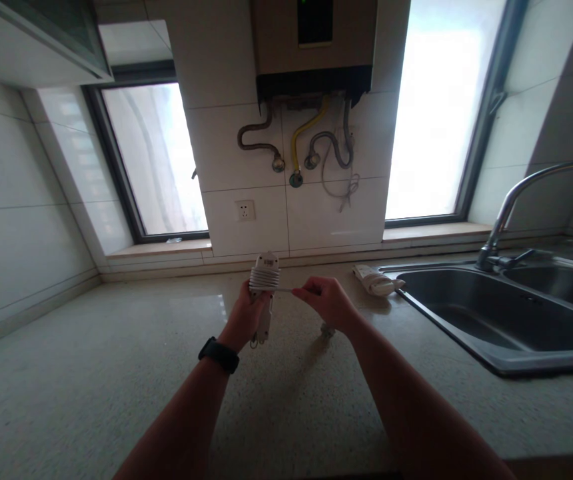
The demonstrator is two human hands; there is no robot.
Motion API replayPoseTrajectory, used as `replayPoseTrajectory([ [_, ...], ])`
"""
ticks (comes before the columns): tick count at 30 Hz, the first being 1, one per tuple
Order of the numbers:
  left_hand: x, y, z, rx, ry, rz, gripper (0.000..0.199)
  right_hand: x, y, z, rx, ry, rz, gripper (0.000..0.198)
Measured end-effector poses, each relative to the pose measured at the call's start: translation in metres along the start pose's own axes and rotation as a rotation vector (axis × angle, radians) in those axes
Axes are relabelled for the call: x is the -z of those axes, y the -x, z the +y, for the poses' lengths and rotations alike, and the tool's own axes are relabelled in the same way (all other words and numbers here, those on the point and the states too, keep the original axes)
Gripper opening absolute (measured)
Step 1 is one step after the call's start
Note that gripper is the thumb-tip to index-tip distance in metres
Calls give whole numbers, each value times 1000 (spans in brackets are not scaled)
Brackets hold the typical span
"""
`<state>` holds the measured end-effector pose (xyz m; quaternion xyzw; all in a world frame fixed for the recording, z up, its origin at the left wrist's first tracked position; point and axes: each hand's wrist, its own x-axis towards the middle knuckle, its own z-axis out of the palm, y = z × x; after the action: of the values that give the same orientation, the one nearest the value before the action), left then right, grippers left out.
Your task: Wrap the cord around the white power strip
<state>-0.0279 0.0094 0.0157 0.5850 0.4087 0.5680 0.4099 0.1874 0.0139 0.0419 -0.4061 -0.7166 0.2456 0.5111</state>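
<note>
While its long axis stands nearly upright above the countertop (116, 373), the white power strip (264, 280) has its cord (282, 289) coiled around its upper part. Left hand (246, 313) is clenched around the strip's lower body. Right hand (327, 301) pinches the cord's free stretch, running sideways from the coil. A sink (466, 333) lies well to the right.

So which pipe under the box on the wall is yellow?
The middle pipe, curving down from the box to the wall. The pipes either side of it are grey.
</note>
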Motion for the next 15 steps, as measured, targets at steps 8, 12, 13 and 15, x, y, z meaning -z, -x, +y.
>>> replayPoseTrajectory([
  [8,-1,-1,-8,-150,-279,67,55,1,4,-13,11,-45,-20,43],
  [12,3,0,-8,-160,-298,100,52,0,8,-21,33,-70,-30,42],
  [13,4,-1,-8,-163,-305,107,51,0,9,-23,36,-77,-28,41],
  [15,7,-4,-8,-189,-323,118,48,-1,11,-27,30,-89,-33,40],
])
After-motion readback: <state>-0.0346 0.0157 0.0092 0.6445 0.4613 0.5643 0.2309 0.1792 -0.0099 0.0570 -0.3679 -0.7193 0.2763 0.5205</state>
